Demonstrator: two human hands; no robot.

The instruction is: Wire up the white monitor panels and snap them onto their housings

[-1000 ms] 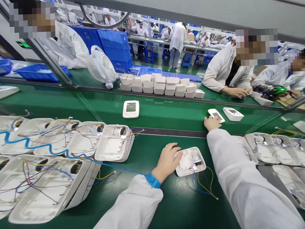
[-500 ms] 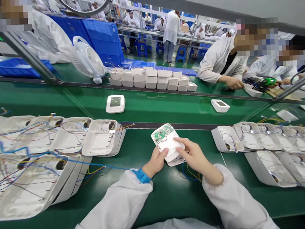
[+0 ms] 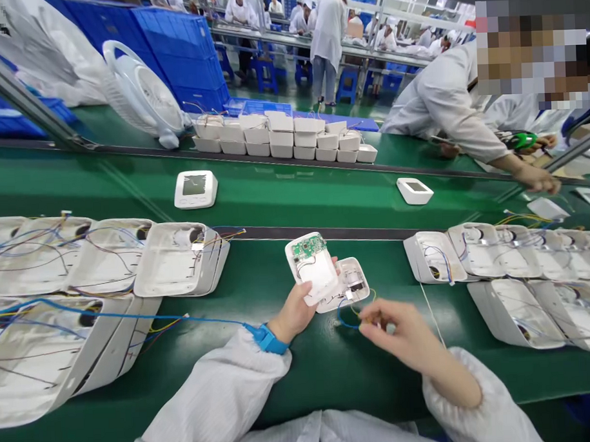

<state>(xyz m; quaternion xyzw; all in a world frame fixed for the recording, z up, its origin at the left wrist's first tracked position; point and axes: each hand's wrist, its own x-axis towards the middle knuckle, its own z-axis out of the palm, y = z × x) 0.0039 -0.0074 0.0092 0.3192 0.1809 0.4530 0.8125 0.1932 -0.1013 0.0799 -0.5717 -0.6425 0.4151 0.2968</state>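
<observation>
My left hand (image 3: 297,309), with a blue strap (image 3: 270,340) at the wrist, grips a white panel (image 3: 312,265) that carries a green circuit board. Behind and to the right of the panel, partly overlapped by it, is an open white housing (image 3: 351,285) with a dark part inside. Blue and yellow wires run from the housing towards my right hand (image 3: 393,327). The fingers of my right hand are curled together at the wires, near a small pale connector (image 3: 390,328); the exact grip is blurred.
Rows of white housings with wires stand left (image 3: 173,261) and right (image 3: 515,310). Two white display units (image 3: 196,189) (image 3: 414,191) lie on the green belt. Beyond are stacked white cases (image 3: 281,141), a fan (image 3: 148,91) and a co-worker's reaching hand (image 3: 536,177).
My right hand has left the panel and moved right and down to the wires. The housing now shows beside the panel. The co-worker's arm has stretched out to the right.
</observation>
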